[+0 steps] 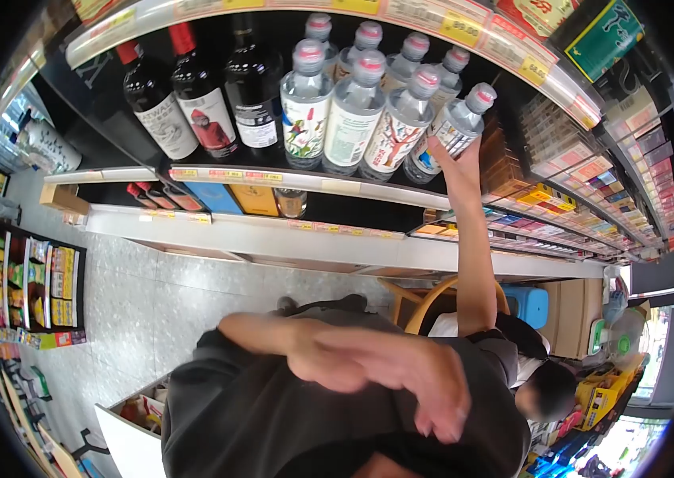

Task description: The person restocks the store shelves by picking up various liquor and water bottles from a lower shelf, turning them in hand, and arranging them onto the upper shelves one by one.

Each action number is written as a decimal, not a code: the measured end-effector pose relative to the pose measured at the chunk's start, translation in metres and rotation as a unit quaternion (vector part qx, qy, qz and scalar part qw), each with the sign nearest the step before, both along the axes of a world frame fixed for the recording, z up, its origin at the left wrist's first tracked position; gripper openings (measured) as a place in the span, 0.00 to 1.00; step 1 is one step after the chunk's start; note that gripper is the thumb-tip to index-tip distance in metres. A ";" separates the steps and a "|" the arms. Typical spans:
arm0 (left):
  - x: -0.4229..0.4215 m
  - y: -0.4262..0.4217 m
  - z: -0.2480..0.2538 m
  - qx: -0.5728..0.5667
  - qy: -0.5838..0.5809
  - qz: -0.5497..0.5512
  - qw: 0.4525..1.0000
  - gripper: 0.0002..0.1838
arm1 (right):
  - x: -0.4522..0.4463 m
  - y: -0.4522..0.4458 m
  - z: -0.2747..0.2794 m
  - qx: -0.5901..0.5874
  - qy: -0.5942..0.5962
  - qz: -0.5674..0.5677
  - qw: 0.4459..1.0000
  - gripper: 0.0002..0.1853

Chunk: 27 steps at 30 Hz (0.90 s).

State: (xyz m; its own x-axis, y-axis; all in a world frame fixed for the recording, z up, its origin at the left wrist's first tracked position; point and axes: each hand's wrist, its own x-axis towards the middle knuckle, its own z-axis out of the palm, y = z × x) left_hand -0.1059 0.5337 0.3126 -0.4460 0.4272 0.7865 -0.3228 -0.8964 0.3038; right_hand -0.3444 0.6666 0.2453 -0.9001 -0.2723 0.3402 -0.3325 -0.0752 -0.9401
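My right hand (460, 163) reaches up to the shelf, with its thumb across the front of a clear bottle (444, 135). This bottle has a pink-and-white cap and a patterned label, and leans slightly at the right end of its row; my other fingers are hidden behind it. Beside it stand several similar clear bottles (393, 135) with picture labels. Lower down, in front of my dark top, my left hand (400, 374) is blurred, its fingers loosely extended and bent downward, with nothing visible in them.
Dark wine bottles (205, 107) stand left on the same shelf, behind a price-tag edge (305, 183). Cigarette-like packs (568, 151) fill the racks at right. Below are a wooden chair (424, 307), a blue stool (530, 307) and another person (548, 390). A snack rack (22, 279) stands left.
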 end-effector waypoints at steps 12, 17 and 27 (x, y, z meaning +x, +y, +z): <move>0.042 0.024 0.033 0.217 0.084 -0.048 0.971 0.41 | 0.022 -0.002 -0.009 0.042 -0.003 0.007 0.999 0.40; 0.050 0.008 0.030 0.260 0.093 -0.051 0.960 0.39 | 0.020 -0.007 -0.014 0.033 0.032 -0.050 0.998 0.39; 0.051 -0.012 0.024 0.187 0.085 -0.074 0.976 0.37 | 0.026 -0.011 -0.015 0.065 0.038 -0.079 0.994 0.41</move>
State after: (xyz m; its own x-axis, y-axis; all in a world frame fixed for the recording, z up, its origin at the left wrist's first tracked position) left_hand -0.0544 0.5217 0.3367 -0.2501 0.1455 0.9572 -0.4299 -0.9025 0.0249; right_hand -0.3187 0.6558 0.2301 -0.9084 -0.1759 0.3793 -0.4003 0.1039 -0.9105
